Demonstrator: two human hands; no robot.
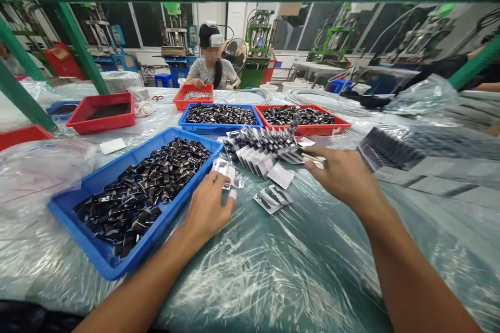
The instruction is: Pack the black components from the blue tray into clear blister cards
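Observation:
My left hand [209, 205] rests its fingertips on a small clear plastic packet [231, 174] beside the blue tray's edge. Its thumb, with a white covering at the tip, stands apart from the fingers. My right hand [344, 174] has thumb and fingers closed at a dark-filled packet [291, 155] on the right side of a packet pile [260, 148]; the fingertips are partly hidden. Between the hands lie a packet with black parts [272, 199] and a white-faced packet [281, 175]. The large blue tray [91, 255] on the left holds many small black pieces.
Behind the pile are a smaller blue tray [221, 128] and a red tray [334, 126] with black pieces. Stacked packets [425, 161] stand at right. Plastic sheeting [269, 270] covers the table. Across it sits a person [219, 70] near a red bin [182, 104]. Green posts [84, 49] frame the bench.

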